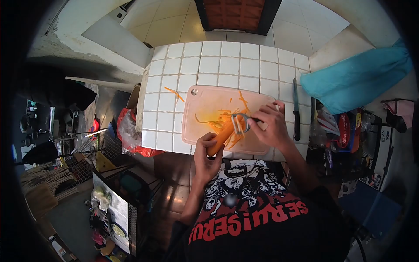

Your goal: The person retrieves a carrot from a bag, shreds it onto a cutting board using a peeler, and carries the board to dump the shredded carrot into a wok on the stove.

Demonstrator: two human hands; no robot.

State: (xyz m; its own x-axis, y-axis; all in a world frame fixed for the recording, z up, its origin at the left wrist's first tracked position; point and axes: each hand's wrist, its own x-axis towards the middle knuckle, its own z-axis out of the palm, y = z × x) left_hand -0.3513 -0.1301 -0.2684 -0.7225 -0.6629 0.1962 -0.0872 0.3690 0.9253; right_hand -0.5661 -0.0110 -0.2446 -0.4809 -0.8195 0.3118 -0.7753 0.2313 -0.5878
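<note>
My left hand [207, 158] is wrapped round the near end of a carrot [221, 139], which slants up and to the right over a pink cutting board [196, 94]. In my right hand [271, 126] is a peeler [245, 123] with a dark handle. Its blade frame lies over the upper part of the carrot; whether the blade touches it I cannot tell. Orange shreds and peelings [214, 118] are scattered on the board beneath and behind the carrot. A few orange strips [175, 94] lie on the tiles left of the board.
The board rests on a white-tiled counter [209, 61]. A knife [297, 109] with a black handle lies along its right side. A teal cloth [353, 76] hangs at the right, and a red-and-clear plastic bag [128, 133] is at the counter's left edge.
</note>
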